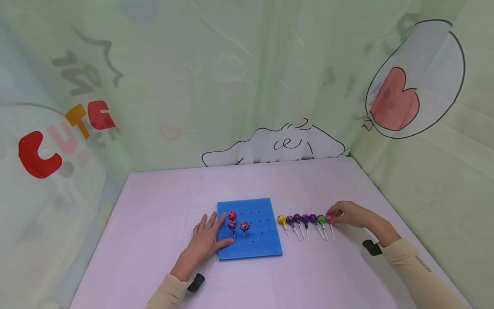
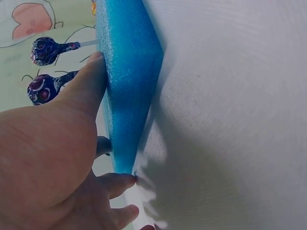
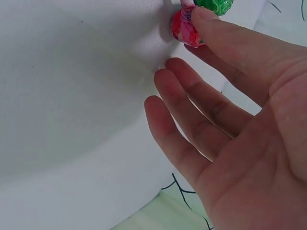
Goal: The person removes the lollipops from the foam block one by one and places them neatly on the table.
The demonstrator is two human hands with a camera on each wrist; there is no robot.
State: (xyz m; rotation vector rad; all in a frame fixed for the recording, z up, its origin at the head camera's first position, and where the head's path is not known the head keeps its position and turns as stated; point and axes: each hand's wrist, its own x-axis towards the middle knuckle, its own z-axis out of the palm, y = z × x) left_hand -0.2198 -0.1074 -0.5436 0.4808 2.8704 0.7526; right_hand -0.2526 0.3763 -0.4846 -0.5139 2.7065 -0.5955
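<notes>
A blue foam board with rows of small holes lies mid-table. Three wrapped lollipops stand in it: a red one, a dark blue one and a red-brown one. My left hand lies flat on the board's left edge, thumb on the foam, with two standing lollipops beside it. Right of the board lies a row of lollipops, from yellow through several purple to green. My right hand pinches the pink-red lollipop at the row's right end.
The table has a pale lilac cloth. Printed green fabric walls enclose it at the back and both sides. A green lollipop lies right beside the pinched one.
</notes>
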